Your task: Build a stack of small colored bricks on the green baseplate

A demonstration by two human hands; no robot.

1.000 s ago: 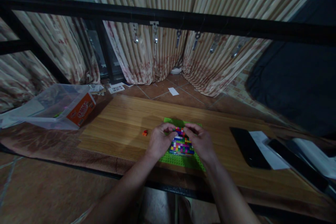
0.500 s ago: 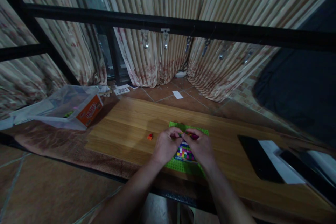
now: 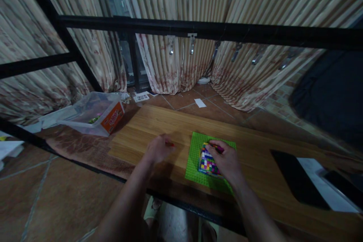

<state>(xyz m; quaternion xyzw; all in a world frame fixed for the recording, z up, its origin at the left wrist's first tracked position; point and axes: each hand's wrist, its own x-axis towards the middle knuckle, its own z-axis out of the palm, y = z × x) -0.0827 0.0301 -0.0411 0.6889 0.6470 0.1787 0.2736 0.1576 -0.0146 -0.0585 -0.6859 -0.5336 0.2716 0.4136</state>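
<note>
A green baseplate [image 3: 195, 159] lies on the wooden table [image 3: 159, 124]. A block of many-coloured small bricks [image 3: 207, 162] stands on it. My right hand [image 3: 227, 160] rests against the block's right and far side, fingers curled over its top edge. My left hand [image 3: 158, 149] is on the table to the left of the plate, fingers pinched around a small red-orange brick [image 3: 170, 144] that lay loose there.
A clear plastic bin [image 3: 93, 113] with an orange label sits at the table's left end. A black flat device [image 3: 295, 176] and white paper [image 3: 326, 185] lie at the right. A black metal rail [image 3: 198, 30] crosses in front of striped curtains.
My left hand left the brick block and moved left to the loose red-orange brick. My right hand stayed on the block. The camera turned left.
</note>
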